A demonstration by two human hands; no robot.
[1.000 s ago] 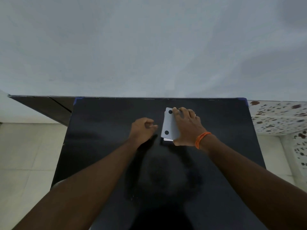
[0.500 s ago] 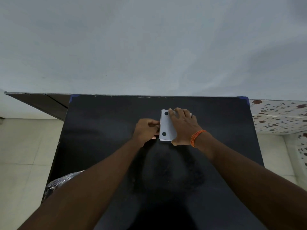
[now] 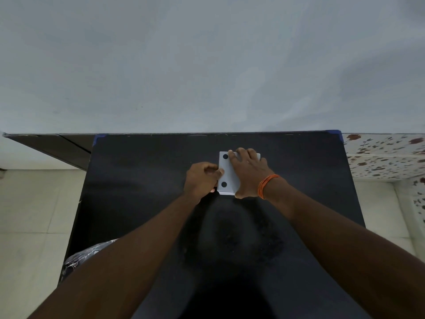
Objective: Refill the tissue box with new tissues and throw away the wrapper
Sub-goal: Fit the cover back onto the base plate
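A flat white tissue box lies on the black table, its visible face marked with two black round dots near the left edge. My right hand, with an orange thread on the wrist, lies spread on top of the box and covers its right part. My left hand is curled against the box's left edge, thumb and fingers pinching at that side. What the left fingers grip there is hidden. No loose tissues or wrapper are visible.
The table backs onto a plain pale wall. A dark ledge runs off to the left. A speckled tiled surface stands to the right. Pale floor tiles lie on both sides. A patterned cloth shows under my left forearm.
My left hand has moved right from a gap beside the box to touch its left edge. The box now lies flatter and squarer under my right hand.
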